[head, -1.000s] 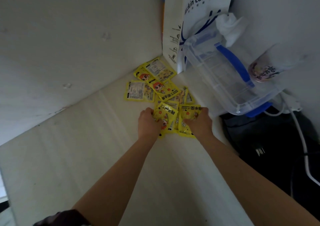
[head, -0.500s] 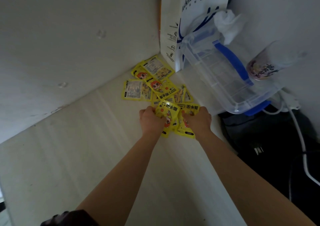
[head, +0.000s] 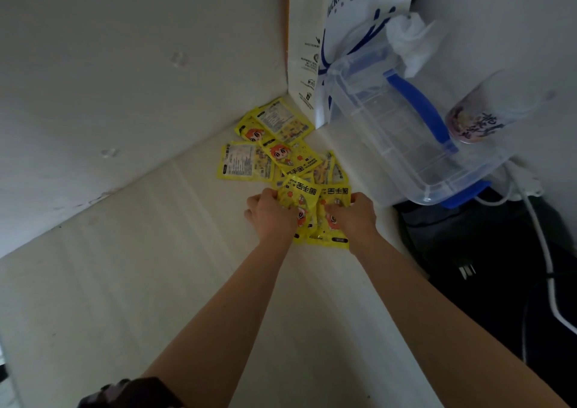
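Observation:
Several yellow hand-warmer packets (head: 268,145) with a cartoon face lie scattered in the corner of a pale surface (head: 156,282). My left hand (head: 270,215) grips one packet (head: 299,195) by its left side. Beside it, my right hand (head: 354,217) grips another packet (head: 334,193) by its right side. The two held packets overlap in the middle, and more packets lie partly under them. My fingers are curled over the packets' faces.
A white Luckin Coffee paper bag (head: 337,33) stands in the corner. A clear plastic box with blue handle (head: 406,133) sits to the right, with a printed cup (head: 474,120) and crumpled tissue (head: 409,42) by it. A dark bag (head: 468,267) and white cables (head: 543,251) lie at right.
Both hands have closed on the two nearest packets and drawn them slightly together and toward me. The camera view shifted a little.

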### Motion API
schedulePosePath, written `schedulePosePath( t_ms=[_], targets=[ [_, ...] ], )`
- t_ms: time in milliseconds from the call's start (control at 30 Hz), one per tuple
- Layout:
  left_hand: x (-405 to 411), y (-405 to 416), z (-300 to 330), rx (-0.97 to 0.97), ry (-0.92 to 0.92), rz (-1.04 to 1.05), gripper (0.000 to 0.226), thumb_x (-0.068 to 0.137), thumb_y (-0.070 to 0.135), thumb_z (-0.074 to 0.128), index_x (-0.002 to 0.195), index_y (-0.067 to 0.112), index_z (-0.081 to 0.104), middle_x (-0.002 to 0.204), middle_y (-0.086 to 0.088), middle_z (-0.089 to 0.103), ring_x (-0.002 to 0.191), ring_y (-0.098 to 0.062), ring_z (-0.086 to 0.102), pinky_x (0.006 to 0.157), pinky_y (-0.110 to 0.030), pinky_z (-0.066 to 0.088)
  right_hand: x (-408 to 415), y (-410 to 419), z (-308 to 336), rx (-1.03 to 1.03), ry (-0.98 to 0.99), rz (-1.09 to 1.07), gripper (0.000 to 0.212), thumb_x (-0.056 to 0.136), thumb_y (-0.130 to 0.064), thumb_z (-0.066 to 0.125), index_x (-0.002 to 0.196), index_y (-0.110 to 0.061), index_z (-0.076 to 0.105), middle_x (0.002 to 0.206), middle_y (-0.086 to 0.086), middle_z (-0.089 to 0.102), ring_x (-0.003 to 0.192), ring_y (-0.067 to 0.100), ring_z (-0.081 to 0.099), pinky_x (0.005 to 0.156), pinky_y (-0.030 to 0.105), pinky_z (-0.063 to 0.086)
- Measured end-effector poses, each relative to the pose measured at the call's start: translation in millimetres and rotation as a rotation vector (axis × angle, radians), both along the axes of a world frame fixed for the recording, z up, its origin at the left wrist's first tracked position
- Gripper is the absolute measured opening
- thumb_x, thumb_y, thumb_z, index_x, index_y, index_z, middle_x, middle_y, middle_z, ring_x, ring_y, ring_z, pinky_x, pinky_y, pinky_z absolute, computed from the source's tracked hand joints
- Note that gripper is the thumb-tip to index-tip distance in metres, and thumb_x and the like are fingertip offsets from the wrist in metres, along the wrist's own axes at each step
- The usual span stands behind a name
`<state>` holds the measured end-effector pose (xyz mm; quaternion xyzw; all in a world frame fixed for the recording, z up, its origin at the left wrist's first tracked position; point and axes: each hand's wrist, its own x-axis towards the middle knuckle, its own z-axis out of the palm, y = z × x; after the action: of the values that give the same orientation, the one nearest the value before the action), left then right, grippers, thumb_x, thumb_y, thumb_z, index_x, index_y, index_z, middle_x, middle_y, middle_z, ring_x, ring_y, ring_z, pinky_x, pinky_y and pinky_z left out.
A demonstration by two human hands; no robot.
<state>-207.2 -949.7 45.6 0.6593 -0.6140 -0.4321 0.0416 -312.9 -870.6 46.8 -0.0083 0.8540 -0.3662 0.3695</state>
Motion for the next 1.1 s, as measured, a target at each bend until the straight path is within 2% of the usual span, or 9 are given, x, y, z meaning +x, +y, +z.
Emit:
schedulePosePath(
  t_ms=[200,400,500,633,767,867,933,1033,1100],
  targets=[
    [-4.5,-0.9,3.2,0.059,0.032,-0.015,0.053,0.077,0.02,0.077,0.125,0.016,0.054,0.132,-0.01,0.038,0.114,-0.032,0.048,0.099,-0.038,0.043,5.7,2.7,-1.2,-0.014,-0.021,-0.029,0.023,0.074,-0.019,0.074,0.089,-0.012,0.058,0.074,0.003,0.065,0.068,0.025,0.07,0.074,0.045,0.06],
    [-3.7,-1.7,-0.6,0.121,0.116,0.045,0.049,0.074,0.016,0.078,0.119,0.012,0.058,0.126,-0.011,0.048,0.072,-0.005,0.04,0.071,-0.027,0.04,11.8,1.1,1.3,-0.026,-0.02,0.014,0.023,0.08,-0.018,0.064,0.098,-0.01,0.053,0.093,0.013,0.066,0.079,0.03,0.07,0.071,0.042,0.059],
    [-0.3,0.2,-0.9,0.144,0.084,0.035,0.052,0.071,0.02,0.08,0.118,0.015,0.058,0.123,-0.011,0.055,0.092,-0.019,0.056,0.065,-0.026,0.043,16.6,4.2,1.9,-0.012,-0.014,0.06,0.023,0.081,-0.02,0.063,0.099,-0.01,0.052,0.097,0.013,0.065,0.08,0.03,0.069,0.065,0.04,0.058],
    [9.9,6.0,-3.7,0.188,-0.045,-0.058,0.063,0.073,0.031,0.078,0.128,0.021,0.05,0.128,-0.011,0.049,0.121,-0.03,0.043,0.09,-0.035,0.039,25.1,10.4,3.7,0.028,0.005,0.164,0.018,0.084,-0.025,0.059,0.094,-0.013,0.05,0.096,0.013,0.065,0.08,0.031,0.068,0.056,0.03,0.05],
    [21.1,14.9,-4.1,0.188,-0.039,-0.047,0.058,0.062,0.028,0.079,0.115,0.024,0.055,0.119,-0.009,0.059,0.108,-0.031,0.056,0.093,-0.041,0.048,37.2,18.9,6.3,0.04,-0.017,0.204,0.015,0.083,-0.023,0.058,0.091,-0.015,0.048,0.097,0.012,0.063,0.086,0.03,0.064,0.055,0.027,0.043],
    [26.3,16.5,-0.4,0.224,0.021,0.02,0.055,0.063,0.017,0.08,0.112,0.02,0.057,0.118,-0.01,0.056,0.1,-0.028,0.06,0.073,-0.033,0.053,46.2,19.9,10.0,0.02,-0.001,0.227,0.018,0.084,-0.022,0.058,0.099,-0.013,0.051,0.096,0.009,0.061,0.084,0.027,0.061,0.051,0.025,0.038],
    [30.1,15.5,0.1,0.247,0.054,0.052,0.055,0.062,0.015,0.082,0.111,0.018,0.058,0.117,-0.011,0.056,0.104,-0.029,0.059,0.066,-0.03,0.052,50.6,19.8,14.4,0.005,0.048,0.265,0.02,0.086,-0.022,0.057,0.103,-0.012,0.052,0.094,0.006,0.06,0.085,0.027,0.061,0.055,0.028,0.042],
    [35.9,13.6,3.7,0.24,0.088,0.099,0.046,0.065,0.012,0.08,0.105,0.015,0.059,0.106,-0.011,0.063,0.102,-0.03,0.061,0.073,-0.036,0.056,53.7,19.6,17.5,-0.033,0.066,0.296,0.022,0.083,-0.023,0.062,0.102,-0.015,0.055,0.094,0.003,0.06,0.088,0.03,0.064,0.069,0.039,0.054],
    [39.5,13.3,5.1,0.243,0.126,0.124,0.041,0.067,0.009,0.079,0.102,0.013,0.059,0.1,-0.011,0.066,0.093,-0.029,0.065,0.072,-0.038,0.057,53.1,19.2,20.0,-0.053,0.001,0.274,0.023,0.08,-0.023,0.066,0.1,-0.019,0.056,0.097,0.007,0.063,0.087,0.031,0.065,0.065,0.04,0.057]
  ],
)
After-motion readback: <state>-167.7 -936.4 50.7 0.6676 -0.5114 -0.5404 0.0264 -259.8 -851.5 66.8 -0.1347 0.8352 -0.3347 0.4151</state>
